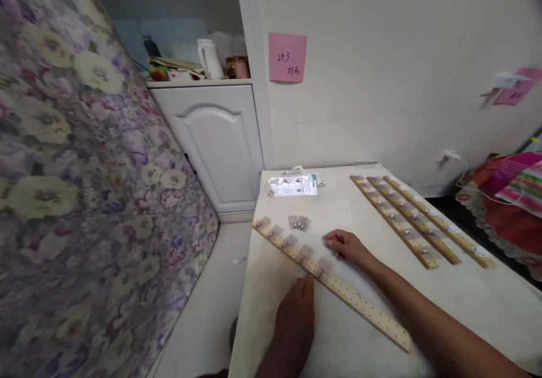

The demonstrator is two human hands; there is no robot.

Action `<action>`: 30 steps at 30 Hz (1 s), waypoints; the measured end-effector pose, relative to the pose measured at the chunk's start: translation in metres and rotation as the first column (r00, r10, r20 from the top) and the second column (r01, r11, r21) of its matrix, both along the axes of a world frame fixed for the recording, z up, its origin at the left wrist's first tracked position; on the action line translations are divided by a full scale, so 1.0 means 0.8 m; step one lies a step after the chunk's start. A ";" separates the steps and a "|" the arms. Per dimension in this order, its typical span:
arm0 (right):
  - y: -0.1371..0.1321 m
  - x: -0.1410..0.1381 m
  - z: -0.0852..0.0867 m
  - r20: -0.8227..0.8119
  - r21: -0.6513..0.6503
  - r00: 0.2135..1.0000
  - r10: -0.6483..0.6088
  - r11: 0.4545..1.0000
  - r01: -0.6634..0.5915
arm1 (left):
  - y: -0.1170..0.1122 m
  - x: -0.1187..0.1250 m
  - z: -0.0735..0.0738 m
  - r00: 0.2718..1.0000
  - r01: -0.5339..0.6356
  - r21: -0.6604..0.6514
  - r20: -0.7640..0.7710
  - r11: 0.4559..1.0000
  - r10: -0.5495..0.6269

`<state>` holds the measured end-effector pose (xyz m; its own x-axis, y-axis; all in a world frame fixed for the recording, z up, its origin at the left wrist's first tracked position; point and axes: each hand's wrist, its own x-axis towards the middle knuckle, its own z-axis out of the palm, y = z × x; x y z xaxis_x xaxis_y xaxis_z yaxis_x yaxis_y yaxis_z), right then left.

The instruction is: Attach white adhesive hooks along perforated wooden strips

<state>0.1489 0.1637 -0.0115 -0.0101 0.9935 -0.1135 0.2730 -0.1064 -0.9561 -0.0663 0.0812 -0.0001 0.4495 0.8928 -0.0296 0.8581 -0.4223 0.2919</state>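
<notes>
A perforated wooden strip (364, 304) lies diagonally across the white table, with several small clear plastic packets (289, 244) holding metal pieces set along its upper half. My left hand (296, 307) is closed at the strip's near edge, its fingertips pressed together against the wood just below the last packet (325, 266). On the far side of the strip is my right hand (348, 246), fingers curled into a pinch slightly above the table; whatever lies between them is too small to make out. Two loose packets (299, 223) rest beyond the strip.
Three similar wooden strips (396, 220) with packets lie side by side at the table's right. Clear blister packaging (292, 186) sits at the back left edge. A floral curtain (84, 186) hangs on the left, beside a white cabinet (215, 141). The wall (359, 84) borders the table's back.
</notes>
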 end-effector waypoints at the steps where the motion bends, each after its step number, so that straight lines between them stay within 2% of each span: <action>1: 0.012 -0.001 0.000 0.062 0.037 0.998 -0.017 0.999 0.015 | 0.000 0.000 -0.001 1.000 -0.006 0.000 0.012 1.000 0.006; 8: 0.085 -0.038 0.000 0.286 0.214 0.948 -0.137 0.974 0.076 | 0.000 -0.002 -0.001 0.991 -0.028 -0.044 0.126 0.999 0.033; 16: 0.107 -0.056 -0.005 0.434 0.205 0.896 -0.097 0.979 0.006 | 0.002 0.001 -0.002 0.988 -0.037 -0.067 0.150 0.997 0.047; 21: 0.095 -0.038 0.001 0.483 0.212 0.858 -0.177 0.974 0.081 | 0.001 0.000 -0.005 0.989 -0.042 -0.071 0.137 0.997 0.052; 25: 0.062 -0.007 0.004 0.519 0.250 0.819 -0.242 0.960 0.125 | 0.000 -0.001 -0.004 0.995 -0.012 -0.035 0.099 0.999 0.015; 27: 0.040 0.008 0.003 0.509 0.265 0.823 -0.251 0.956 0.128 | -0.001 -0.002 -0.002 0.996 0.002 -0.029 0.088 1.000 0.001; 30: 0.008 0.026 -0.003 0.430 0.231 0.872 -0.233 0.962 0.144 | -0.001 -0.003 0.003 0.998 0.020 -0.014 0.063 1.000 -0.019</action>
<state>0.1695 0.1699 -0.0140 0.1871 0.9742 0.1259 0.6700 -0.0328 -0.7416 -0.0687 0.0801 0.0027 0.4683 0.8835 -0.0140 0.8297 -0.4341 0.3510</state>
